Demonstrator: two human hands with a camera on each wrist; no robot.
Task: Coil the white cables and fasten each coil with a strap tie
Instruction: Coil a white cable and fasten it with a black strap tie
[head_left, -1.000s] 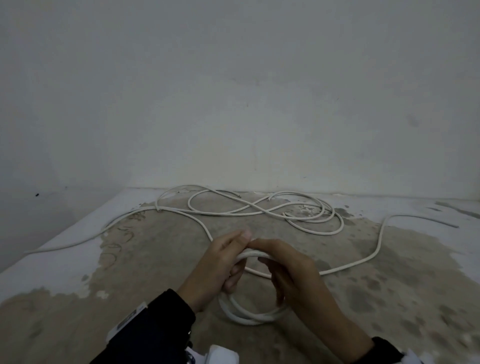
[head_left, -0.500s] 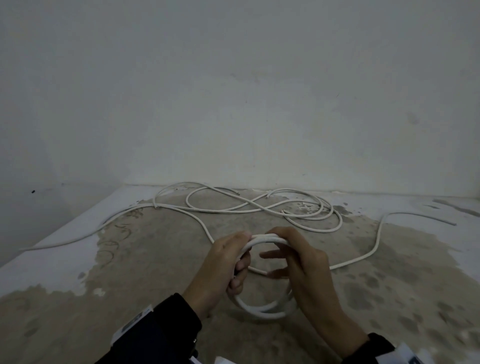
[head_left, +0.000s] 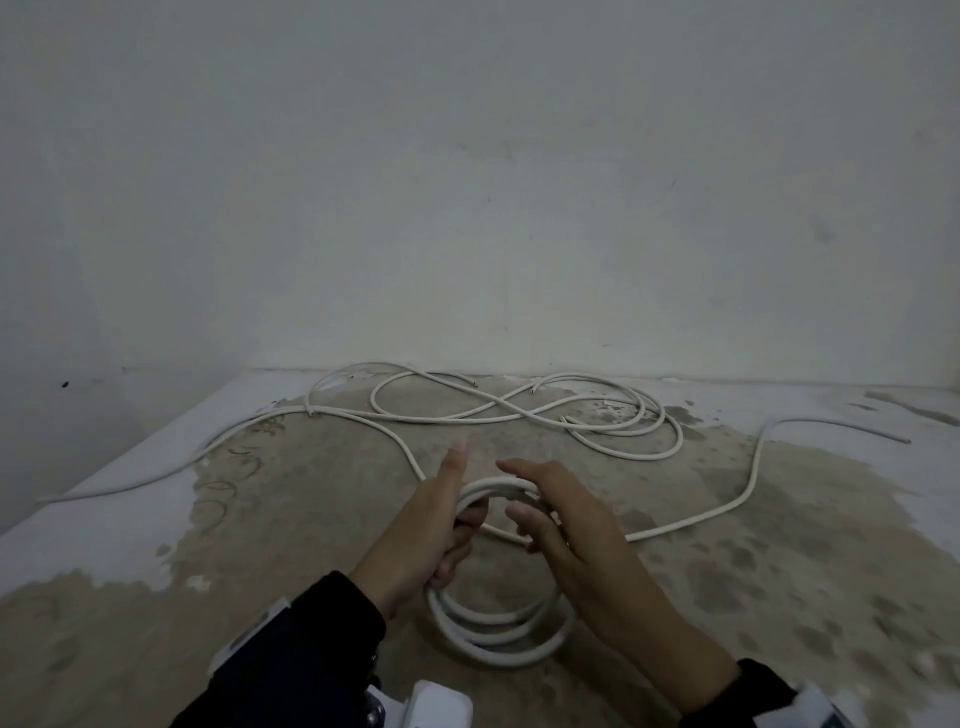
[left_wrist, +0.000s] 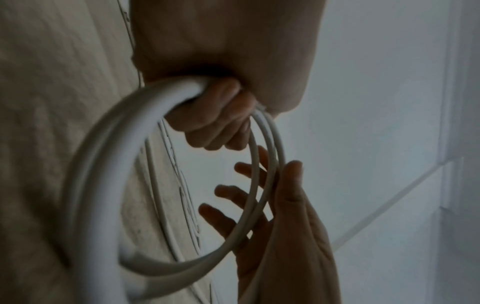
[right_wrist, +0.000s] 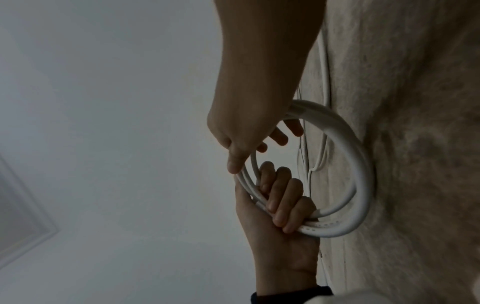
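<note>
A coil of thick white round cable (head_left: 493, 631) of several turns stands upright at 6 o'clock in the head view, its lower arc near the stained, patchy beige worktop (head_left: 260, 545). The left hand (head_left: 423, 540) grips the coil's 9 o'clock side, fingers curled round the turns, thumb straight and pointing away from the person. The right hand (head_left: 566, 525) lies against the coil's top at 1 o'clock with fingers spread and loosely extended, thumb pressed on the turns. From the coil the loose white cable (head_left: 748, 493) trails toward 3 o'clock. More slack white cable lies in tangled loops (head_left: 519, 410) at 12 o'clock, just before the pale wall (head_left: 467, 182).
</note>
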